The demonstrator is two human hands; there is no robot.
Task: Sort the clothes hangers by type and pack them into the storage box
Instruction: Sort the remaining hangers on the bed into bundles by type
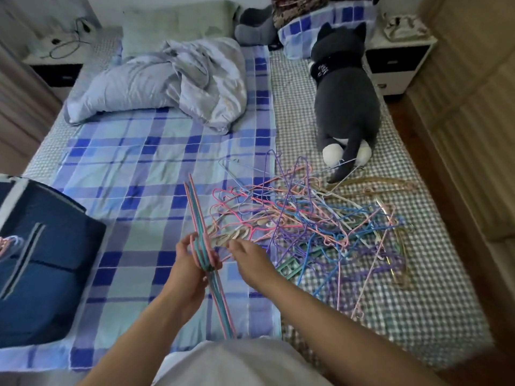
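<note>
A stacked bundle of wire hangers (207,246), pink and teal, was gripped in the left hand (192,263), fingers curled round the hook end, bundle held edge-on above the plaid sheet (133,174). The right hand (248,256) was placed just beside it, fingertips at the near edge of the tangled hanger pile (315,227); whether a hanger was pinched could not be told. The pile was spread across the sheet seam onto the checked mattress cover (418,288). A blue storage box (47,263) was seen at the left, a plush cat (345,98) beyond the pile.
</note>
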